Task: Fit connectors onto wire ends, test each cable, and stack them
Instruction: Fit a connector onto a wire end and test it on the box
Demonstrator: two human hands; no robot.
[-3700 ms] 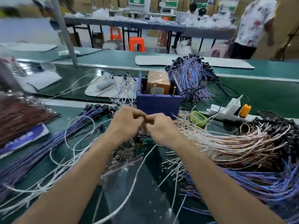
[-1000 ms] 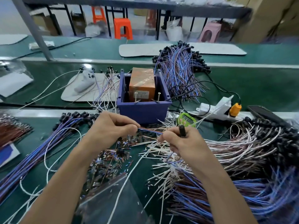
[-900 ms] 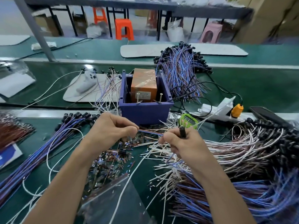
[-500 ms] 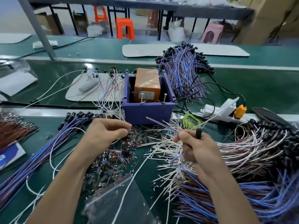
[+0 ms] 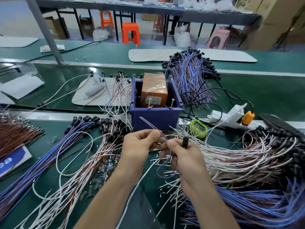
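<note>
My left hand (image 5: 140,144) and my right hand (image 5: 183,154) meet in front of the purple box (image 5: 156,116). Both pinch a thin blue and brown cable (image 5: 149,123); its bare ends stick up to the left past my left fingers. My right hand also holds the cable's black connector (image 5: 185,141) upright between thumb and fingers, and a blue loop of the wire hangs below that hand. Small loose connector parts (image 5: 105,167) lie scattered on the green mat under my left wrist.
Bundles of finished cables lie left (image 5: 49,151), right (image 5: 247,156) and behind the box (image 5: 189,76). An orange tester (image 5: 154,91) with two upright pins sits inside the box. A green timer (image 5: 198,128), a white power strip (image 5: 222,116) and a clear bag (image 5: 140,209) are nearby.
My left hand, apart from the cable half a second ago, has come back to my right hand and pinches the wire again. The cable's free ends now point up-left.
</note>
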